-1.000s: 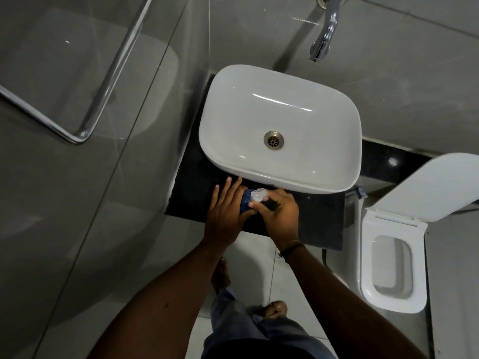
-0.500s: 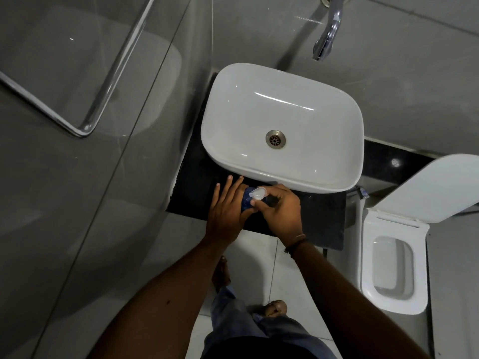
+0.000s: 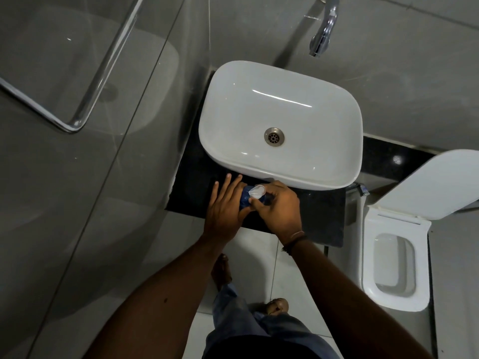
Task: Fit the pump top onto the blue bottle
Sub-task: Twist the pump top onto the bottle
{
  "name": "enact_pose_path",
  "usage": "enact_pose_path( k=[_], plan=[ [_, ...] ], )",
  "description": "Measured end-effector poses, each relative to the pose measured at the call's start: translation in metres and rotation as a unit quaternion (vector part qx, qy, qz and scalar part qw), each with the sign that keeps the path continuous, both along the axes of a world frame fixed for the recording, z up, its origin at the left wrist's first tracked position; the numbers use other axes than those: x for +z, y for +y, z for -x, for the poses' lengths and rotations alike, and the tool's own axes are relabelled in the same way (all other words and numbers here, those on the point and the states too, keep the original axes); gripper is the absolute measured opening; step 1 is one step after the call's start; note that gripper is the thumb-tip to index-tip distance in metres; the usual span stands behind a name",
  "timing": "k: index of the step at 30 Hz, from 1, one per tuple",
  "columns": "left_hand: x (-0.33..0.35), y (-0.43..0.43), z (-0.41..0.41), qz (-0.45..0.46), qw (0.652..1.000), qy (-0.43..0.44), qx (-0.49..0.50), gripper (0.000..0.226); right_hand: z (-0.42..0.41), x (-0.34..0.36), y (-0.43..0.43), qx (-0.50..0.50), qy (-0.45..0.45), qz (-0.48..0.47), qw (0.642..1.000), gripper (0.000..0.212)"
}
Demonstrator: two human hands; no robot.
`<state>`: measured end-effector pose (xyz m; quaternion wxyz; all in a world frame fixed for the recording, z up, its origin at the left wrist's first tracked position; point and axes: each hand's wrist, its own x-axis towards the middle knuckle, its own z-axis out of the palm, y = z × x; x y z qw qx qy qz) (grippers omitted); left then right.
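Fingers [image 3: 259, 202] of our right hand [image 3: 281, 207] curl closed around the translucent white plastic pump top [image 3: 256, 192], pinching it where it sits on the neck of the small blue plastic bottle [image 3: 244, 198]; whether it is fully seated we cannot tell, since our hands hide the joint. Our left hand [image 3: 224, 207] presses against the bottle's left side, thumb tucked against its near side, while the four fingers lie nearly straight and spread, pointing toward the basin rather than wrapped round. The bottle stands on the black polished stone counter [image 3: 321, 218], near its front edge and just before the front rim of the white glazed ceramic basin [image 3: 337, 130], between our two hands. We see a round metal drain [image 3: 274, 136] at the basin's middle and a chrome wall spout [image 3: 324, 32] above its far side. A thin dark cord bracelet [image 3: 295, 240] circles our right wrist. To the right of the counter stands a white toilet [image 3: 394, 270] with its lid raised
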<state>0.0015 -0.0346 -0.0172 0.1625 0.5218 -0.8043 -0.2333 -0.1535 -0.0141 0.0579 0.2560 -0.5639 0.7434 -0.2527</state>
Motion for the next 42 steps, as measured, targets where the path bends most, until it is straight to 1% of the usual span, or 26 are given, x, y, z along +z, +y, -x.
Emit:
enact_pose_path(
  k=[2,4,6,8,12,14,17,20,23,25,27,28,29,31,33,34,36,38,39,40,42],
  plan=[
    [0.001,0.001,0.0,-0.002,1.0,0.004,-0.001,0.092,0.0,0.001,-0.001,0.002,0.008,-0.008,1.0,0.031],
    [0.003,0.001,0.0,-0.004,1.0,0.008,0.0,0.094,0.001,0.003,-0.004,-0.006,-0.004,-0.019,1.0,0.03],
    [0.004,0.0,0.001,-0.004,1.0,0.01,0.003,0.093,0.005,0.006,-0.008,-0.016,-0.026,-0.039,0.999,0.029],
    [0.004,0.0,0.001,-0.005,1.0,0.011,0.006,0.092,0.008,0.008,-0.011,-0.009,-0.019,-0.056,0.998,0.029],
    [0.002,0.0,0.002,-0.001,1.0,0.017,0.007,0.096,0.006,0.011,-0.013,0.016,0.01,-0.046,0.999,0.023],
    [0.001,-0.001,0.002,0.0,1.0,0.017,0.005,0.097,0.004,0.011,-0.014,0.022,0.01,-0.036,0.999,0.022],
    [0.0,-0.001,0.001,-0.004,1.0,0.015,0.001,0.097,0.006,0.006,-0.013,0.018,-0.006,-0.042,0.999,0.026],
    [-0.002,0.001,0.0,0.0,1.0,0.007,-0.001,0.092,0.009,0.003,-0.002,0.003,-0.01,-0.066,0.998,0.029],
    [-0.002,0.001,0.0,-0.002,1.0,0.017,-0.001,0.096,0.014,-0.001,0.018,-0.032,-0.007,-0.036,0.999,0.05],
    [-0.001,0.001,0.001,-0.001,1.0,0.012,0.003,0.088,0.013,-0.004,0.027,-0.028,-0.065,-0.019,0.997,0.05],
    [-0.002,0.001,0.001,0.002,1.0,0.003,0.003,0.077,0.01,-0.006,0.027,0.0,-0.117,-0.017,0.993,0.074],
    [-0.002,0.001,0.001,0.003,1.0,0.002,0.002,0.074,0.008,-0.006,0.025,0.009,-0.115,-0.021,0.993,0.081],
    [-0.002,0.002,0.0,0.004,1.0,0.006,0.0,0.072,0.006,-0.006,0.022,0.015,-0.11,-0.019,0.994,0.08],
    [-0.001,0.002,-0.001,0.003,1.0,0.016,-0.002,0.076,0.002,-0.007,0.021,0.01,-0.105,-0.003,0.994,0.063],
    [-0.001,0.001,-0.001,0.0,1.0,0.018,-0.001,0.086,0.003,-0.006,0.021,-0.029,-0.091,0.013,0.995,0.044],
    [0.0,0.001,-0.001,0.0,1.0,0.017,-0.001,0.089,0.005,-0.005,0.021,-0.046,-0.082,0.016,0.995,0.041],
    [0.0,0.001,-0.001,-0.003,1.0,0.016,-0.006,0.095,0.009,-0.005,0.022,-0.039,-0.091,0.025,0.995,0.045],
    [0.0,0.0,-0.001,-0.008,1.0,0.015,-0.01,0.097,0.009,-0.006,0.022,0.0,-0.109,0.029,0.994,0.06],
    [0.0,0.0,-0.001,-0.008,1.0,0.014,-0.009,0.096,0.009,-0.008,0.022,0.009,-0.111,0.026,0.993,0.064],
    [0.0,0.0,0.0,-0.008,1.0,0.013,-0.005,0.095,0.008,-0.009,0.021,0.009,-0.108,0.022,0.994,0.063],
    [0.001,0.0,0.0,-0.011,1.0,0.014,0.003,0.093,0.006,-0.012,0.017,0.0,-0.099,0.014,0.995,0.052]
  ],
)
